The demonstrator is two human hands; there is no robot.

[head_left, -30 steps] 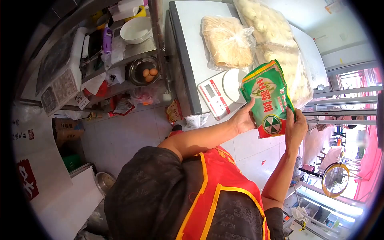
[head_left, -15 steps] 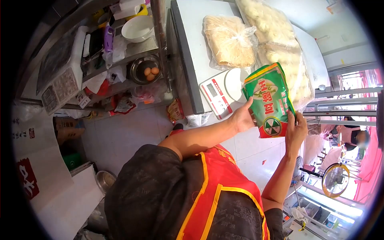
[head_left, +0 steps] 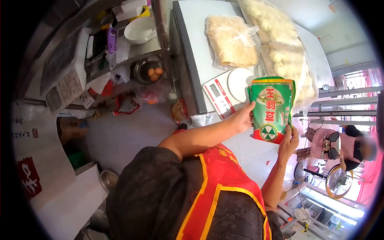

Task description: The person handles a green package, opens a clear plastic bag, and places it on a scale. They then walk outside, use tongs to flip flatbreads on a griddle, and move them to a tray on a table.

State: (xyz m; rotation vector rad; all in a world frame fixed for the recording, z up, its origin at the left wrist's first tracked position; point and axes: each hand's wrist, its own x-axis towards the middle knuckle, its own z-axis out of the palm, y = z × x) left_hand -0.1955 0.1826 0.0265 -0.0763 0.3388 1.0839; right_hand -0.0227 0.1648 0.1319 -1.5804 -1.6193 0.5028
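Observation:
I hold a green food packet with red characters and a round green-and-white mark, upright in front of me. My left hand grips its left edge, thumb up along the side. My right hand supports its lower right corner from below. Just behind the packet, a white digital scale with a round pan sits at the near end of a white countertop. Beyond it lie a clear bag of flat breads and a larger bag of pale dough pieces.
Metal shelves at left carry a white bowl, a steel bowl of eggs, a purple bottle and rags. Cardboard box and steel pot sit on the tiled floor. Another person stands at right by a fan.
The packet has turned from tilted to upright and dropped slightly. My right hand slid from its right edge to under its bottom corner. A person has come into view at right.

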